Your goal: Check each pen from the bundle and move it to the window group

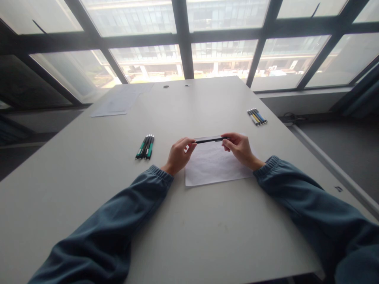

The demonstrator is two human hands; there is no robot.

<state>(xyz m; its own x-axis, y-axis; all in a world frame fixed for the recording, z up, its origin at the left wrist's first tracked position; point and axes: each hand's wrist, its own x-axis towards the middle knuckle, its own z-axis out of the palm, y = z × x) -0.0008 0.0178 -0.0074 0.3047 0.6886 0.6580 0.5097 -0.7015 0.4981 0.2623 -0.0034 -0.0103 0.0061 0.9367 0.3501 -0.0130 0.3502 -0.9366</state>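
A black pen (pixel 209 140) is held level between my two hands, above a white sheet of paper (pixel 217 165). My left hand (pixel 180 153) pinches its left end between thumb and fingers. At the other end, where the clip shows, my right hand (pixel 238 146) grips the pen the same way. Left of my left hand lies a row of green and black pens (pixel 145 147), side by side on the table. Beyond my right hand is a second row of pens (pixel 257 117) with white, yellow and blue parts.
The white table (pixel 103 189) stretches forward to a wall of framed windows (pixel 183 39). More paper sheets (pixel 114 102) lie at its far left. Two small round fittings are set near the far edge. Cables (pixel 291 117) lie beyond the right edge.
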